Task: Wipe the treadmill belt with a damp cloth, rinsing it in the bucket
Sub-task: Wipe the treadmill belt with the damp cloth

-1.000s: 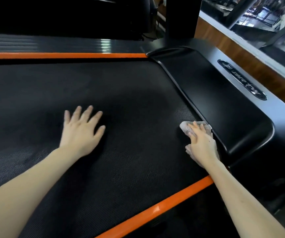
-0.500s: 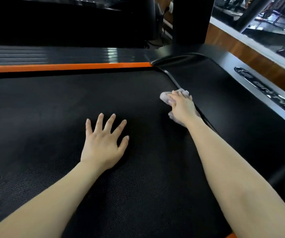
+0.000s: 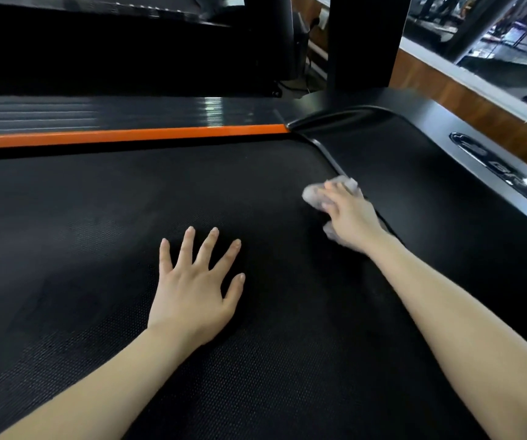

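Observation:
The black textured treadmill belt (image 3: 103, 236) fills most of the view. My left hand (image 3: 192, 290) lies flat on its middle, fingers spread, holding nothing. A small pale bunched cloth (image 3: 311, 195) sits on the belt's right edge, at the seam with the black motor cover (image 3: 430, 198). My right hand (image 3: 349, 217) lies on top of the cloth and holds it against the belt; cloth shows beyond the fingertips and beside the palm. No bucket is in view.
An orange side strip (image 3: 128, 134) and a ribbed black foot rail (image 3: 65, 112) run along the belt's far side. A black upright post (image 3: 366, 42) rises behind the motor cover. A silver logo trim (image 3: 509, 179) and a wooden ledge (image 3: 478, 100) border the right.
My right hand has slid the cloth along the belt's right edge, away from the near orange strip toward the far one. My left hand stays flat on the belt.

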A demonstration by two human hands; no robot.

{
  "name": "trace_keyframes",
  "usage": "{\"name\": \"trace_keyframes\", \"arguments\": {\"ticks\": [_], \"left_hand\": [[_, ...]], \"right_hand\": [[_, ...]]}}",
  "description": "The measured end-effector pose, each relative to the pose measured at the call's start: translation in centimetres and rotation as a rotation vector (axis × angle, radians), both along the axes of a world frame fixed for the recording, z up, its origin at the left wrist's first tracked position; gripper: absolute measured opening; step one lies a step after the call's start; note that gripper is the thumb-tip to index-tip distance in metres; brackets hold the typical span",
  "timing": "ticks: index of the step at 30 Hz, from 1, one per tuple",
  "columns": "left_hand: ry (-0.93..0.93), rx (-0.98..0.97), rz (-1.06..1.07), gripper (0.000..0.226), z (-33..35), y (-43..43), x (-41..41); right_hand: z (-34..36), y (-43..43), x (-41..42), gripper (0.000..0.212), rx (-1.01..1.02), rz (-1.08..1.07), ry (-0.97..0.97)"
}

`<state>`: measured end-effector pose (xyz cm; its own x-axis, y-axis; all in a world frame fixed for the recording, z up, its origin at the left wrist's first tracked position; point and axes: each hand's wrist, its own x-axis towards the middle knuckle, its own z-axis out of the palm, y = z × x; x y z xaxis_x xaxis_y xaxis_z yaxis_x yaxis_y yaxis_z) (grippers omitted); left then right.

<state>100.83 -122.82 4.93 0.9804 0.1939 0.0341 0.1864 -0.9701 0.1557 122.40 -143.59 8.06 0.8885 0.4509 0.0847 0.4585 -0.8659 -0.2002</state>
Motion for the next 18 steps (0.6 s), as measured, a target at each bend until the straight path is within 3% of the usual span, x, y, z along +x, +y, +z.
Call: {"name": "trace_keyframes", "arguments": {"ticks": [4,7,13,18], "left_hand": [[-0.011,-0.008,-0.013,0.071,-0.1,0.2,0.1],[-0.017,0.016,-0.029,0.070,-0.3,0.3,0.2],[-0.019,0.024,-0.027,0.071,-0.1,0.2,0.1],[-0.003,0.030,-0.028,0.072,0.0,0.4,0.2]], "right_hand": [[0.1,5.5,5.6,0.065,-0.083,-0.079,-0.038],[0.4,7.5,7.6,0.067,-0.144,-0.102,-0.051],[1.1,7.5,7.1,0.045,-0.104,-0.080,-0.038],[1.0,2.2,2.6,0.032,-0.069,0.005,0.030]]}}
